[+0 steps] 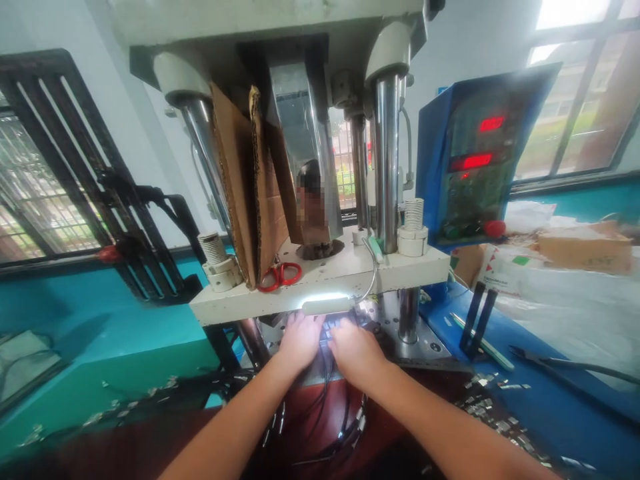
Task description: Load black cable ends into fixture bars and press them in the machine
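Under the raised plate of a press, my left hand (pixel 301 340) reaches over the metal mould (pixel 331 327), fingers bent forward and blurred. Beside it, my right hand (pixel 354 351) is closed, its fingers curled inward at the mould. What sits in the fingertips of either hand is too small and smeared to make out. Thin black cables (pixel 326 373) run from between both hands down toward me. Just above the hands, a lit lamp (pixel 327 306) is fixed to the front edge of the white press plate (pixel 417 270).
Red-handled scissors (pixel 281 276) and cardboard sheets (pixel 237 187) rest on the plate between steel columns (pixel 387 160). A blue control box (pixel 470 160) is at right. Pliers (pixel 545 360) lie on the blue table (pixel 540 407). Cables with metal-ended connectors (pixel 495 413) lie on both sides.
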The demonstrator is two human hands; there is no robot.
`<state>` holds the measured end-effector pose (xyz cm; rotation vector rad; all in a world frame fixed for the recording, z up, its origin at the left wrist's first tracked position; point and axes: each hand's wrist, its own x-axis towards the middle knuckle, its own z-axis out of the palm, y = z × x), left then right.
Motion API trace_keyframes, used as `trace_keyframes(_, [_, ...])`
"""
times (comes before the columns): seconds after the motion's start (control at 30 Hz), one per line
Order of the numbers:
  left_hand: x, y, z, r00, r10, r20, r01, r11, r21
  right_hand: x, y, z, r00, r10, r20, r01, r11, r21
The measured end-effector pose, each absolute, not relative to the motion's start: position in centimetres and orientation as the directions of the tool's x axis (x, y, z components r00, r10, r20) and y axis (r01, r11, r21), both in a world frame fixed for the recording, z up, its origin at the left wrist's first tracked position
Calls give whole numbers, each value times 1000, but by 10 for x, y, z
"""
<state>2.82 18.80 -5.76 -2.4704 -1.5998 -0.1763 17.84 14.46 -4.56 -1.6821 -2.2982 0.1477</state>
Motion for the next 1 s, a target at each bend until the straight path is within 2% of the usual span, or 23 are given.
trace_keyframes(0.3, [34,193,-59,487,848,211,873,-482,-77,220,165,-46,-95,983,160,936,143,-323])
trace_keyframes(0.57, [48,190,-68,435,867,242,899,-434,-60,217,166,-53,-83,988,134,926,126,-357])
trace_keyframes(0.77, [47,189,-56,467,856,224,883,-467,-56,215,165,-54,-79,989,124,934,117,-338])
trace_keyframes(1.0, [57,190,-59,427,879,212,900,-436,-8,214,169,-57,-104,990,92,941,128,-313])
